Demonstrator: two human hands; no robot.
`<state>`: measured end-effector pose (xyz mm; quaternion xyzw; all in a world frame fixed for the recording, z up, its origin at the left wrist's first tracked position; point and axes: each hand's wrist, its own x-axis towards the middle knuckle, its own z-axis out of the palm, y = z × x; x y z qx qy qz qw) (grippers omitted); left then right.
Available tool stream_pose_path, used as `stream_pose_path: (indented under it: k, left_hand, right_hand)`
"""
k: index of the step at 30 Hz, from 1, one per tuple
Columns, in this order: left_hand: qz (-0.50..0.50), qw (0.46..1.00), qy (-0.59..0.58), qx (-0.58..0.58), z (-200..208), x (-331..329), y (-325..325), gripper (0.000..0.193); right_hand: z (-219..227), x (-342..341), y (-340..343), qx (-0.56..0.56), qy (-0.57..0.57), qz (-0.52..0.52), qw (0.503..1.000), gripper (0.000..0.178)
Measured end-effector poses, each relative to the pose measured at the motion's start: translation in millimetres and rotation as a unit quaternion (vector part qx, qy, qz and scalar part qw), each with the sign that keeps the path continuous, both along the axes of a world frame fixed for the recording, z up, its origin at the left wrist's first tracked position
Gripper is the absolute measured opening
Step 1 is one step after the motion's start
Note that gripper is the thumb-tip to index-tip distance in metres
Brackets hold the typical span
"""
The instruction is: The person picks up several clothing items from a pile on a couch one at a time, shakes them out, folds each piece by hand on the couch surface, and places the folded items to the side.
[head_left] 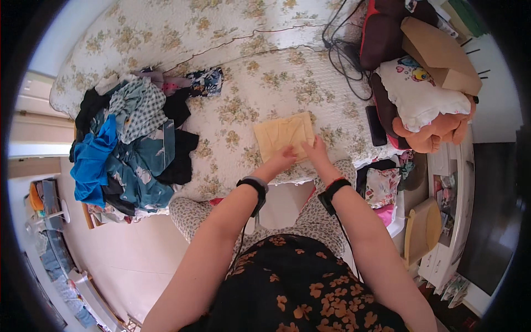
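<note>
A pale yellow folded cloth [283, 131] lies near the front edge of the bed, in front of me. My left hand [283, 158] is at its near edge, the fingers bent and closed on the fabric. At the near right corner, my right hand [317, 151] grips the cloth's edge between thumb and fingers. Soft creases run across the upper layer. Whether it is a garment or a plain piece of fabric, I cannot tell.
A heap of mixed clothes [138, 144] covers the bed's left side. To the right lie a black cable [345, 55], a dark flat object [376, 126], a white cushion [423, 97], an orange-brown plush toy [437, 133] and a cardboard box [440, 52]. A bin of clothes [381, 188] stands beside my right knee.
</note>
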<state>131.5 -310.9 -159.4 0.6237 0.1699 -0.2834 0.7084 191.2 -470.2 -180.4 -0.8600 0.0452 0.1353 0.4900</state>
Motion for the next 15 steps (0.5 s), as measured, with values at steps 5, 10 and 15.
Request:
stream_pose_path:
  k: [5, 10, 15]
  left_hand:
    - [-0.008, 0.992, 0.067, 0.108, 36.8, -29.1, 40.9, 0.055]
    - [0.084, 0.993, 0.021, 0.081, 90.1, -57.2, 93.5, 0.047]
    - [0.244, 0.969, -0.025, 0.032, 126.2, -99.0, 142.2, 0.034]
  right_hand:
    - [-2.7, -10.0, 10.9, -0.114, -0.005, -0.055, 0.992, 0.048]
    - [35.5, 1.6, -8.1, 0.247, 0.160, 0.000, 0.956, 0.038]
    - [104.1, -15.3, -85.8, 0.105, -0.061, 0.009, 0.993, 0.033]
